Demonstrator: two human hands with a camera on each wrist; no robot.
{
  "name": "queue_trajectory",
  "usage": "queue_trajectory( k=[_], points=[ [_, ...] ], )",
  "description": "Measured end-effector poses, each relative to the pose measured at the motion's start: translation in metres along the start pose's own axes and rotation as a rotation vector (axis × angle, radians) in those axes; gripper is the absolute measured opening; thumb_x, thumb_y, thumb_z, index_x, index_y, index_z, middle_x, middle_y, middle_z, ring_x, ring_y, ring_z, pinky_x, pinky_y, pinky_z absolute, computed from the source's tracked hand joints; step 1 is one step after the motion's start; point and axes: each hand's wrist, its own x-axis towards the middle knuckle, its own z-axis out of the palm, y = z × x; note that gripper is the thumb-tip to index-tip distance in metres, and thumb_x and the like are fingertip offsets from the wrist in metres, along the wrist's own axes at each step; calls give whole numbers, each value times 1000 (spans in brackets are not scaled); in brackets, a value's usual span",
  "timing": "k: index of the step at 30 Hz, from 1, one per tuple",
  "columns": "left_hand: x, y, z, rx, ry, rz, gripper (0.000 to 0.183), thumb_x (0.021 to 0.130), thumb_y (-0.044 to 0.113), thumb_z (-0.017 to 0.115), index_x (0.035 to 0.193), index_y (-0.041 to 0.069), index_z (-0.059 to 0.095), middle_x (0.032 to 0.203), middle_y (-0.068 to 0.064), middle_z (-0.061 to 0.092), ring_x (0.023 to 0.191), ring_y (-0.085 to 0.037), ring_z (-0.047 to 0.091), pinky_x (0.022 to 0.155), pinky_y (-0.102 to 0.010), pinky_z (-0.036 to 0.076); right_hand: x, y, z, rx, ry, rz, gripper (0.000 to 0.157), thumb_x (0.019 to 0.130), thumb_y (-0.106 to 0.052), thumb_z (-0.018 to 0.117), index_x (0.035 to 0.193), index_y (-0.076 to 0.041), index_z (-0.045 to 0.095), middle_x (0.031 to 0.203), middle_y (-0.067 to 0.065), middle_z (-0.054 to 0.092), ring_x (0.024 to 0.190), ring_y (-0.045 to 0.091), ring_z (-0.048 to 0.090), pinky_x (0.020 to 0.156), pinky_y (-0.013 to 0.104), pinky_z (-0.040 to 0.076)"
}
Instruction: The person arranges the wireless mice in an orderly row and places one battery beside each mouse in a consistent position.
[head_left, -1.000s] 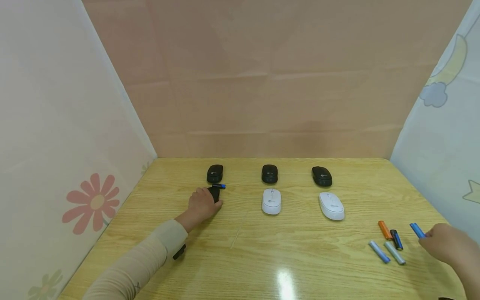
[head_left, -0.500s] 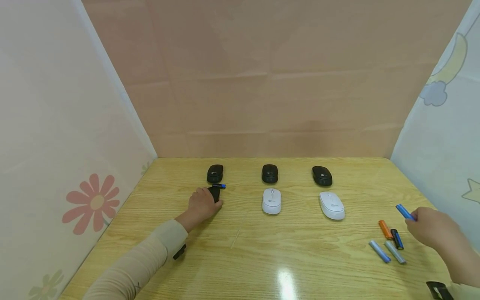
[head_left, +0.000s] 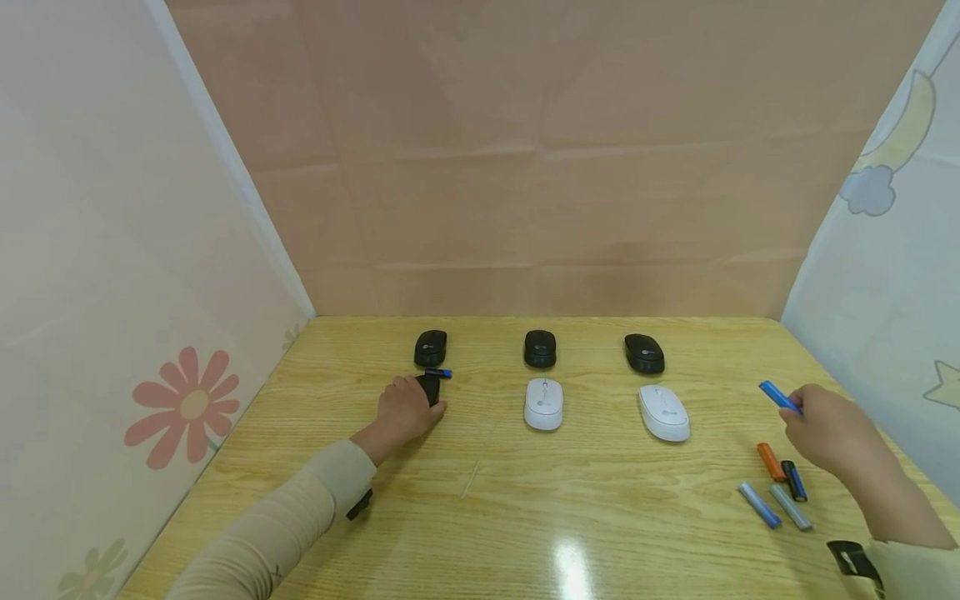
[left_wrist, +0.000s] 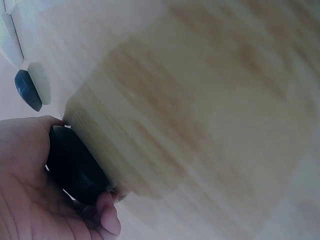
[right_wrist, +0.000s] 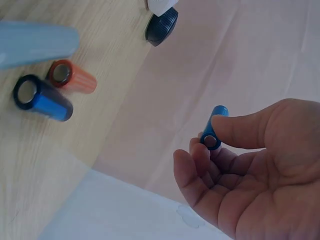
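Observation:
My left hand [head_left: 405, 414] grips a black computer mouse [head_left: 429, 387] on the left part of the table. In the left wrist view the thumb and fingers curl round the sides of that mouse [left_wrist: 77, 165]. Just beyond it lies a black-and-blue battery [head_left: 438, 373]. Over the right side of the table, my right hand [head_left: 828, 429] pinches a blue battery [head_left: 780, 396] between thumb and fingers, as the right wrist view shows on the battery [right_wrist: 215, 125]. Below that hand lie an orange battery [head_left: 770, 461], a black-and-blue battery [head_left: 793, 481], a light blue battery [head_left: 760, 505] and a pale grey-green battery [head_left: 791, 507].
Along the back stand black mice at left [head_left: 431, 348], middle [head_left: 540, 348] and right [head_left: 644, 353]. Nearer are two white mice, one in the middle [head_left: 543, 404] and one at right [head_left: 664, 412]. Papered walls enclose the wooden table [head_left: 600, 517] at back and sides.
My right hand has moved left and away from me with the blue battery, passing beyond the loose batteries. The left hand stays on its mouse.

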Motion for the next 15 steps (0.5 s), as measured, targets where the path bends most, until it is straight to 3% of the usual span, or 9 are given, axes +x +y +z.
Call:
queue_trajectory(
  k=[15],
  points=[
    [0,0,0,-2,7,5,75,89,58,59,105,-15,52,88,-22,52,83,-33,59,68,-39,52,28,-40,8,45,45,-67,15,96,1,49,97,17,48,75,15,53,60,24,47,50,35,38]
  ],
)
